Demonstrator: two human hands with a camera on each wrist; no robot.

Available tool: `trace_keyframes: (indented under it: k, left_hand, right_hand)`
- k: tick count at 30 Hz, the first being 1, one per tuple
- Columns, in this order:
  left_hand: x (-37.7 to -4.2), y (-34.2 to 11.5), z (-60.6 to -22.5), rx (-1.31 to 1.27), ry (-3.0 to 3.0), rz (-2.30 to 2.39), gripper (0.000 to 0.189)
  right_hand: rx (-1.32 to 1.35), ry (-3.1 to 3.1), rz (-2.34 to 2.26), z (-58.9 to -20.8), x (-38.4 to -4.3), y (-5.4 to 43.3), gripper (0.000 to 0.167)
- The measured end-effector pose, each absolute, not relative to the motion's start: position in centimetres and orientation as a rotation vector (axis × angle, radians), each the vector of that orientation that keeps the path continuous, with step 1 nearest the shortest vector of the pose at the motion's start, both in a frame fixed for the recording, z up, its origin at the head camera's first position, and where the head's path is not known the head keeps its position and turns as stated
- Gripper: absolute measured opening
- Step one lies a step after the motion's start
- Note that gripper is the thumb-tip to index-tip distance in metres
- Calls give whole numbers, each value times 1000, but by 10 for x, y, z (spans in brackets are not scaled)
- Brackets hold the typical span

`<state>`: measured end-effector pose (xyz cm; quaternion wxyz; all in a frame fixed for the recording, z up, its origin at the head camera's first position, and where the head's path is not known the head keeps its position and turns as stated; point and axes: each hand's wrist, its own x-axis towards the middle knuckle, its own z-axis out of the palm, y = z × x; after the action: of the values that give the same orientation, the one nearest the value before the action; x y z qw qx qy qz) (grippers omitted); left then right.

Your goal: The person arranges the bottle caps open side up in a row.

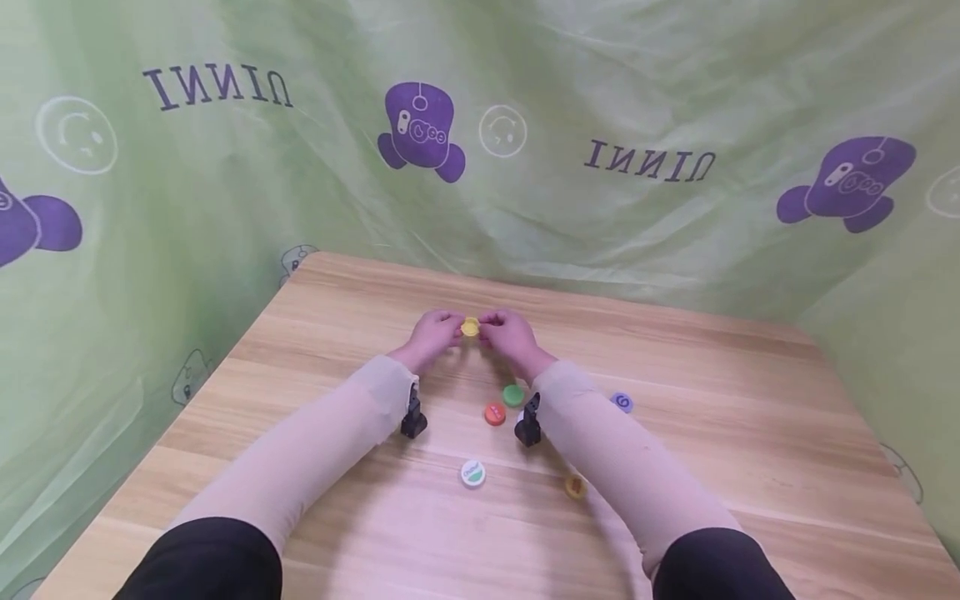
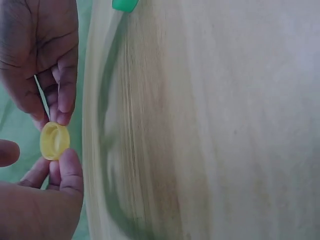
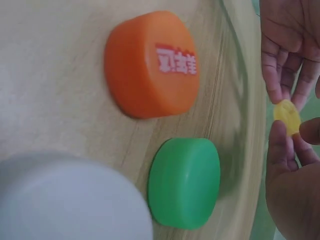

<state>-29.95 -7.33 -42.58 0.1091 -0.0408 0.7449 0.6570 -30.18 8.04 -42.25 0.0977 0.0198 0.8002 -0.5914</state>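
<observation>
A yellow bottle cap (image 1: 470, 327) is held up between both hands near the far side of the table, its hollow inside showing in the left wrist view. My left hand (image 1: 435, 332) pinches one edge of the cap with its fingertips. From the opposite side, my right hand (image 1: 512, 335) pinches the other edge. Closer to me, a green bottle cap (image 1: 513, 395) and an orange-red bottle cap (image 1: 494, 413) lie beside each other on the wood. White lettering marks the orange-red one's top, clearest in the right wrist view.
On the wooden table (image 1: 337, 300) also lie a white cap with green print (image 1: 473, 473), an amber cap (image 1: 575, 487) by the right forearm and a blue-violet cap (image 1: 622, 402) beyond it. A pale cap (image 3: 75, 205) looms close in the right wrist view. Green curtain (image 1: 540, 225) hangs behind.
</observation>
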Motion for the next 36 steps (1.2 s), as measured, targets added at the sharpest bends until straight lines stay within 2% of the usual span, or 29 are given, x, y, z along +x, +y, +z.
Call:
trace_keyframes:
  k: [13,18,23,28,36]
  left_hand:
    - [-313,-76,-424,-285,2079,1902,40]
    - [-316,-75,-424,-284,2069,1870,43]
    - [-316,-75,-422,-281,2080,1848,46]
    - [-315,-75,-420,-263,2113,1801,50]
    - [-302,-76,-412,-124,2217,1746,43]
  right_hand:
    - [260,2091,-1831,-421,-312,74,20]
    - [273,2082,-1797,-424,-316,75,12]
    - [245,2145,-1719,-422,-317,75,16]
    - [242,2169,-1649,-421,-317,79,13]
    - [116,2225,-1567,-407,-315,104,29]
